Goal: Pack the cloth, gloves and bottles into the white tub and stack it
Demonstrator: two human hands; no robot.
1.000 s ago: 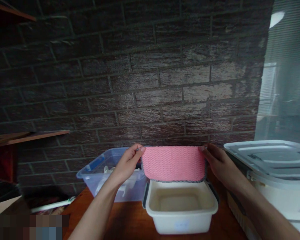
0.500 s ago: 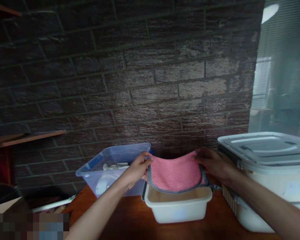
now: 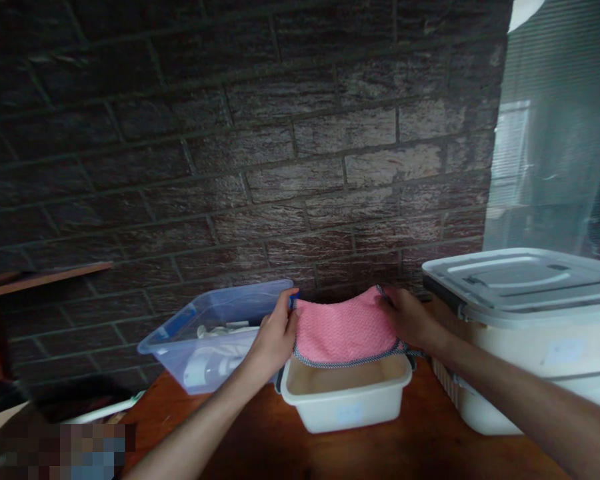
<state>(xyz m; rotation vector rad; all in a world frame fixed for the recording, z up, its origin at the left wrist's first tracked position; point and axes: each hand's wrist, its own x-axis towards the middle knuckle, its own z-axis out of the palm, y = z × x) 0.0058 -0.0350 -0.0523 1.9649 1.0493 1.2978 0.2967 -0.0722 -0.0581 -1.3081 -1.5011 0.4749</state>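
A pink textured cloth (image 3: 343, 332) with a dark checked border is stretched between my hands, sagging a little in the middle. My left hand (image 3: 279, 327) pinches its left edge, thumb and fingers closed. At the opposite edge, my right hand (image 3: 409, 319) grips the cloth with closed fingers. Below it stands a small cream plastic bin (image 3: 347, 407) on the wooden table; the cloth hangs over its back part, and the visible inside is bare. Whether the cloth touches the bin's rim I cannot tell.
Left of the bin is a clear bluish plastic tub (image 3: 173, 350) with white items inside. Lidded cream storage boxes (image 3: 525, 333) stand at the right. A dark brick wall (image 3: 280, 167) rises behind the wooden table (image 3: 260, 440). A wooden shelf (image 3: 55, 277) juts in at left.
The view has shifted slightly, so everything sits a bit further left and higher. My hands still hold the cloth, whose lower edge now looks flatter and shorter.
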